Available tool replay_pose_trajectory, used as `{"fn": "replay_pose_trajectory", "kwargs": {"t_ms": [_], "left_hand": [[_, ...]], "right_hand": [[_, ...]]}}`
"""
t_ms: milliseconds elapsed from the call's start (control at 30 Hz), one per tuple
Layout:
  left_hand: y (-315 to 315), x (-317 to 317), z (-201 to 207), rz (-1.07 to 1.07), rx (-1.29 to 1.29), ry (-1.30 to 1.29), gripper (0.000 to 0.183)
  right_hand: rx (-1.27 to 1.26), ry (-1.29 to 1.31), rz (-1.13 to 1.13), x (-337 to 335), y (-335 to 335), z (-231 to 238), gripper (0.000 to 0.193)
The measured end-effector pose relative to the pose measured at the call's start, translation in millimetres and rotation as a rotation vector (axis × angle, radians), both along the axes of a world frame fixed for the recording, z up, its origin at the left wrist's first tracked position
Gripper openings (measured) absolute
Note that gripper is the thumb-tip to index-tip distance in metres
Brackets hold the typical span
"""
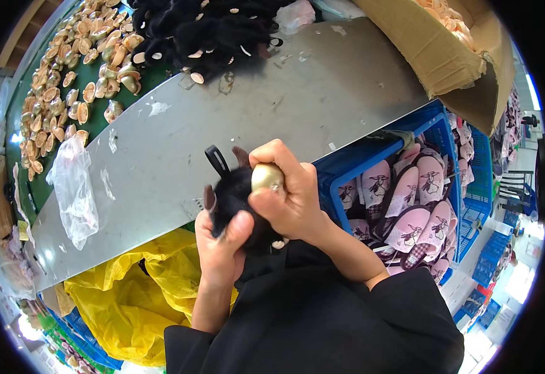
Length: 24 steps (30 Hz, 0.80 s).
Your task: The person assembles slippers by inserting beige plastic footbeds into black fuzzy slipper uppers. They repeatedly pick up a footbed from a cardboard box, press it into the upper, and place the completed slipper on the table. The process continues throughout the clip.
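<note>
In front of my body, at the near edge of the metal table, I hold up a black plush toy (227,187) with brown ears and a black hanging loop (217,161). My left hand (219,246) grips it from below, thumb pressed on the fur. Between the thumb and curled fingers of my right hand (300,196) is a shiny gold, rounded shell piece (267,177), held against the toy's right side. A small pale piece (278,244) shows low on the toy. Where the shell meets the fur is hidden by my fingers.
Gold shell pieces (51,103) with peach insides cover the green surface at the far left. Black plush toys (213,37) are heaped at the back of the metal table (272,106). A clear bag (76,187), cardboard box (434,53), blue crate (335,181) of pink slippers and yellow sheet (123,293) surround me.
</note>
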<state>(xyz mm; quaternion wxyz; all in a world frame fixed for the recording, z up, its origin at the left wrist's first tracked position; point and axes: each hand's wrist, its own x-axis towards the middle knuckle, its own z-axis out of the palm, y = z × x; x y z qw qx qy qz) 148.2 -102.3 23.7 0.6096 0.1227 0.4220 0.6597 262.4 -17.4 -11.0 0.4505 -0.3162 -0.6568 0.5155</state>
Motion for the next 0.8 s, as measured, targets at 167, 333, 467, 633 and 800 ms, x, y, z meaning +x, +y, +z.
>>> {"fn": "replay_pose_trajectory", "kwargs": {"t_ms": [167,333,467,633,800], "left_hand": [[1.5,-2.8,-8.3,0.119,-0.066,0.041,0.018],[-1.5,-2.5,-7.7,0.101,-0.071,0.089,0.018],[-7.3,-0.7,-18.0,0.088,-0.049,0.16,0.018],[-2.8,4.4,-11.7,0.082,-0.047,0.164,0.018],[-1.9,7.2,-13.0,0.122,-0.031,0.243,0.019]], "right_hand": [[-0.115,0.084,0.184,14.8,1.4,8.9,0.035],[-0.177,0.017,0.3,26.2,1.2,10.4,0.046],[-0.114,0.007,0.194,23.6,-0.8,10.6,0.043],[-0.1,0.011,0.024,17.2,-6.5,5.4,0.036],[0.436,-0.117,-0.203,10.0,4.6,-0.7,0.031]]}}
